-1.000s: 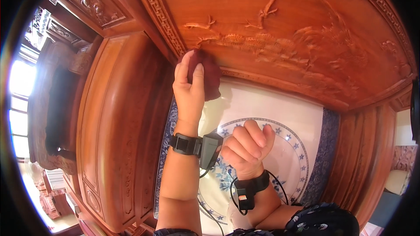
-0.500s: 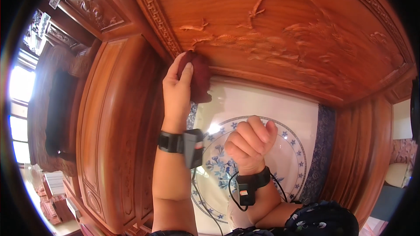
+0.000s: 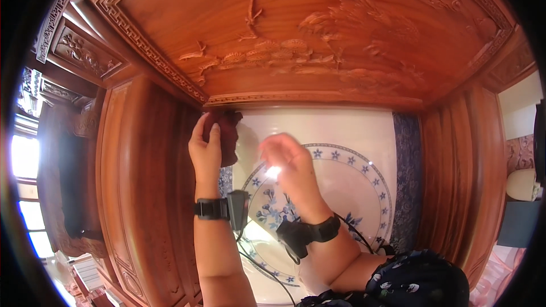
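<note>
Left hand (image 3: 205, 151) grips maroon cloth (image 3: 228, 137); right hand (image 3: 291, 158) blurred, finger spread unclear; cloth likely soft, light; best held bunched

From the head, a wide fisheye looks down closely on both hands (image 3: 205, 149).

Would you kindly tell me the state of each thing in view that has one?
Left hand: closed, gripping
Dark red cloth: bunched, in that grip
Right hand: blurred, fingers bent, apparently empty
White-and-blue cover: spread out over the seat
Left wristband: fastened
Right wristband: fastened
</note>
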The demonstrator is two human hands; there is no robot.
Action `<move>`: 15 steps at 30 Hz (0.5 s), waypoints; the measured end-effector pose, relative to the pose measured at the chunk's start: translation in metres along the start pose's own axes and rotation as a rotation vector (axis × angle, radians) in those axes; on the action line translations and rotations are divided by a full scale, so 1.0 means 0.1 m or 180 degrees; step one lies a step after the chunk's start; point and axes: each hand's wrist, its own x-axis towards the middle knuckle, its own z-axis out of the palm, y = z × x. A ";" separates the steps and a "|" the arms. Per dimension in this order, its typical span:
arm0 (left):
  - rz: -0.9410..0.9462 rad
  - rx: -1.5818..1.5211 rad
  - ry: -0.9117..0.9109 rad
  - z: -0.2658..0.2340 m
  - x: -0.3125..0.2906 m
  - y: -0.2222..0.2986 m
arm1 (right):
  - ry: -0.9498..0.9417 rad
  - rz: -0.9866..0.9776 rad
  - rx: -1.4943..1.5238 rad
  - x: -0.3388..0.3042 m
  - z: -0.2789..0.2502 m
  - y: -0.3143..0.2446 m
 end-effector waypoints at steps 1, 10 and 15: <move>-0.0433 -0.0792 -0.0166 0.00 -0.07 0.22 | 0.0003 -0.0048 0.0010 0.04 -0.06 -0.02; -0.2033 -0.3816 -0.1342 -0.18 -0.47 0.54 | -0.0156 0.0187 0.0070 0.10 -0.01 0.33; -0.2664 -0.3539 -0.0734 -0.03 -0.75 0.29 | 0.0531 0.0746 0.1615 0.11 -0.13 0.08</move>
